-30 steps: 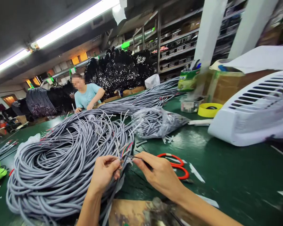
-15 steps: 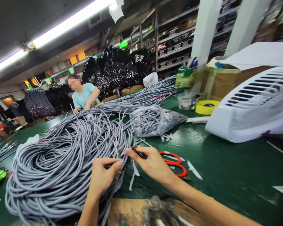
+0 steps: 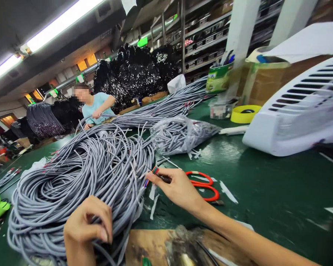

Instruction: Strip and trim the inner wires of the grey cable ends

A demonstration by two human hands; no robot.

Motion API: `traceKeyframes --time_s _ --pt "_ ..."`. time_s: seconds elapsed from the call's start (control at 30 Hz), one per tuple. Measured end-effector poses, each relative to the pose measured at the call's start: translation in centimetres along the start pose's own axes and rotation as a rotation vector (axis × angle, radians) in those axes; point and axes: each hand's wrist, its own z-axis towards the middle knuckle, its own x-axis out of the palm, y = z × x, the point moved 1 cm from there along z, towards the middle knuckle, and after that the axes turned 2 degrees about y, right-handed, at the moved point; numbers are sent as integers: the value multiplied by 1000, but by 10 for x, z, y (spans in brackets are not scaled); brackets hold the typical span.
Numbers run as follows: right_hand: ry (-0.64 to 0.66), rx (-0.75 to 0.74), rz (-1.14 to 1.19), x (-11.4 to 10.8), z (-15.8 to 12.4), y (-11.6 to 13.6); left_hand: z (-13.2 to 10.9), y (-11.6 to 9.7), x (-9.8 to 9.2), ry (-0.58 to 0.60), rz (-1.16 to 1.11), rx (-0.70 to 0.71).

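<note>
Between thumb and fingers, my right hand pinches the thin coloured wires at the stripped end of a grey cable. Some dark material shows inside its curled palm. My left hand is apart from that cable end, over the lower part of the coiled grey cables. Its fingers are curled and pressed toward the thumb; whatever is in the pinch is too small to make out. Scissors with red handles lie just right of my right hand. Strips of white scrap lie below it.
A clear bag of short cable pieces lies behind my hands. A stained board is at the front edge. To the right stand a white vented housing, yellow tape roll and green can. A co-worker handles cables across the table.
My left hand has left the cable end and moved down and left. My right hand still holds the wires. The view has tipped slightly downward, and the co-worker's hand has risen with cable.
</note>
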Motion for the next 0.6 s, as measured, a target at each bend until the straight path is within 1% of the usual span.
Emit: traceKeyframes --time_s 0.07,0.1,0.13,0.23,0.27,0.3,0.33,0.4,0.47,0.53,0.6 --pt "4 -10 16 -1 -2 4 8 1 0 -263 33 -42" --pt "4 -15 22 -1 -3 6 15 2 3 -336 66 -66" --pt "0 -20 26 -1 -3 7 22 1 8 -352 99 -73" --pt "-13 -37 37 -2 -5 10 44 0 30 -305 200 -16" --pt "-15 -45 42 -2 -5 10 50 0 38 -333 243 12" --pt "-18 -52 46 -2 -5 10 54 1 45 -390 299 33" --pt "-20 -56 48 -1 -5 10 56 1 50 -477 352 46" --pt "-33 -51 54 1 -5 8 57 3 58 -638 425 76" --pt "-52 -30 64 3 -5 5 54 3 60 -785 471 122" --pt "-64 -13 76 5 -5 2 49 2 57 -927 514 167" --pt "-77 -8 77 6 -6 -1 42 1 49 -1086 520 181"
